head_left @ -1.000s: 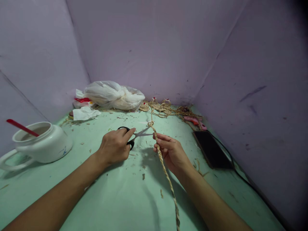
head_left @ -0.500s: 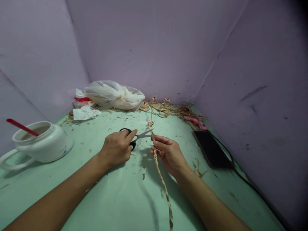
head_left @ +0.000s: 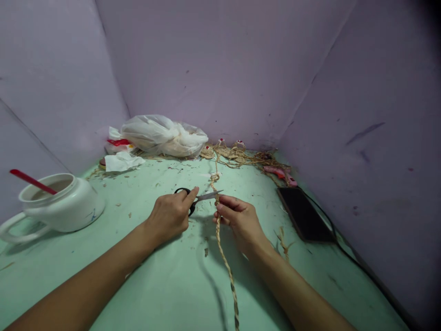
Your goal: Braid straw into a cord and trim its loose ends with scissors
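My left hand (head_left: 170,214) is closed on the black-handled scissors (head_left: 206,196), its fingers at the handle loops. The scissors' blades are nearly together and lie across a braided straw cord (head_left: 224,259). Just to the right, my right hand (head_left: 237,214) pinches the cord between thumb and fingers, close below the blades. From that pinch the cord runs down to the bottom edge of the view. Above the blades it goes on over the table to a small knotted loop (head_left: 215,177).
A white mug (head_left: 65,209) with a red stick stands at the left. At the back are a knotted plastic bag (head_left: 161,135), crumpled tissue (head_left: 123,162) and coiled straw pieces (head_left: 237,154). On the right lie a pink tool (head_left: 280,174), a dark phone (head_left: 305,214) and a black cable (head_left: 365,273).
The scissors' blades have closed from apart to nearly together over the cord. The lower cord has shifted slightly left, and my right hand has moved a little with it.
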`<state>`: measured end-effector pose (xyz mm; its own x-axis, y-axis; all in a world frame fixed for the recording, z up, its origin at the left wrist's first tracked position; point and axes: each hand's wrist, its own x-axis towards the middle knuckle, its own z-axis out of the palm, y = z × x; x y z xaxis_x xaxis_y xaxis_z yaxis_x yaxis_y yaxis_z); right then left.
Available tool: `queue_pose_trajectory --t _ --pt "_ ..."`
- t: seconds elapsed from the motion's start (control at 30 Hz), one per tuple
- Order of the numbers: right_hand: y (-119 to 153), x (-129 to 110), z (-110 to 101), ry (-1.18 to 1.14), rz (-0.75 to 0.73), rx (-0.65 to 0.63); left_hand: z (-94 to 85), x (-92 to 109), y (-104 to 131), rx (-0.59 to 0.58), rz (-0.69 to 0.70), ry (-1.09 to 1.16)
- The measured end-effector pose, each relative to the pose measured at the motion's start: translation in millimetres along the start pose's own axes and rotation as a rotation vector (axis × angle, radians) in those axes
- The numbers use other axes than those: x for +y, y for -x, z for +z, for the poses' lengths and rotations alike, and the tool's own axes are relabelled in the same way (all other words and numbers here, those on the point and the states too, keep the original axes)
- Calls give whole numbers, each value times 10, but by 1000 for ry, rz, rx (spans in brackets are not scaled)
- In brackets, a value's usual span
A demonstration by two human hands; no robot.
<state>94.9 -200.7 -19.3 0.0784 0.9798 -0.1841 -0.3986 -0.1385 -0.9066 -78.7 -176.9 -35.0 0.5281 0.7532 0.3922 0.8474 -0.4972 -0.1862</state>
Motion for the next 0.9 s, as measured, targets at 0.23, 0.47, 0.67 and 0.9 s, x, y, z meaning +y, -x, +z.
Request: queue_pose_trajectory --t 0.23,0.47,0.67,0.9 --pt "-5 -19 -4 0 -10 -10 -27 -5 -12 -84 -28 169" --pt "-1 -52 -23 -83 69 -67 -92 -9 -47 6 -273 472" --pt "-9 -64 -28 -110 103 -85 -108 34 -37 17 -277 504" --pt "-1 -81 -22 -68 86 -86 -124 25 -53 3 -347 475"
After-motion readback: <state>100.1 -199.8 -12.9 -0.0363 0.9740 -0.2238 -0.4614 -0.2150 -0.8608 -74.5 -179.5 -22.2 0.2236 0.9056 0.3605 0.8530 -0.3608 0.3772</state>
